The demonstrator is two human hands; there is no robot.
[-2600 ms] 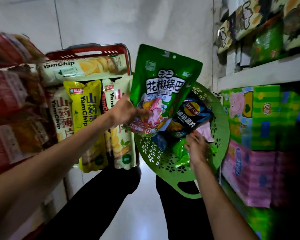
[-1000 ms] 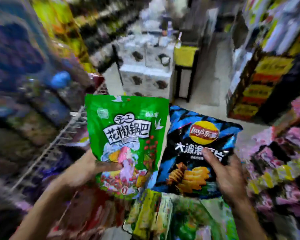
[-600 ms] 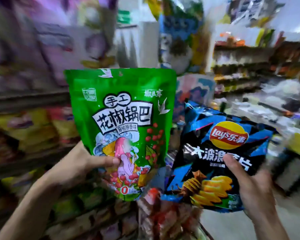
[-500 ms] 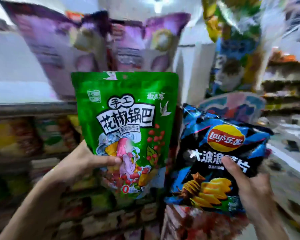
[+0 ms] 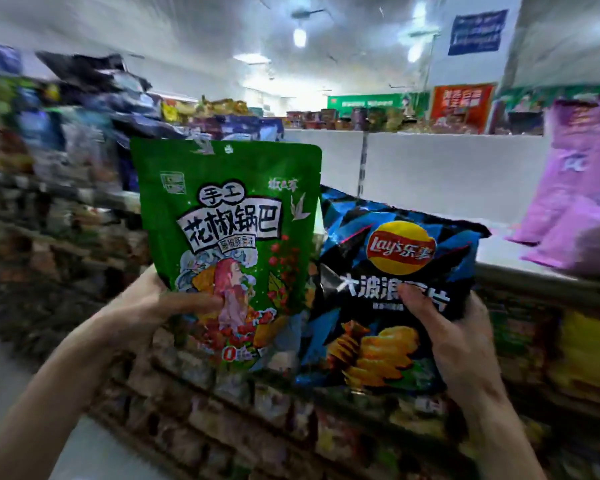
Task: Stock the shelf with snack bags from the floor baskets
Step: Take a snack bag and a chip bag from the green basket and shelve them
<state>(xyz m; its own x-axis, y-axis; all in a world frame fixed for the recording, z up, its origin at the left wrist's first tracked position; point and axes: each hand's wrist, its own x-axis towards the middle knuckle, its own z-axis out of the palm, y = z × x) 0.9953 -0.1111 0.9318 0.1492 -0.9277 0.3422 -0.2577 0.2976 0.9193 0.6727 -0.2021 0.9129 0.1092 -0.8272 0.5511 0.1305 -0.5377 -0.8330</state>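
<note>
The shelf unit behind the green snack bag (image 5: 229, 244) is the only holder in view: its white top shelf (image 5: 499, 252), up and to the right of the green bag, carries purple packets (image 5: 575, 188) standing upright, while the lower shelf rows (image 5: 243, 420) under the green bag are packed with packets too blurred to name. More smeared stock fills the racks (image 5: 66, 140) to the left of the green bag. The green bag is held upright in the air in front of the shelf, and a blue-and-black Lay's crisp bag (image 5: 392, 306) sits just to its right and a little lower, tilted clockwise, the two bags overlapping or touching along their near edges – which one, I cannot tell. The left hand (image 5: 153, 306) grips the green bag at its lower left edge, thumb (image 5: 201, 301) laid flat across the front and the fingers hidden behind. The right hand (image 5: 465, 341) grips the Lay's bag at its lower right side, thumb (image 5: 413, 299) pressed on the printed front – the other fingers wrap behind it. Both forearms rise from the bottom corners toward the bags
</note>
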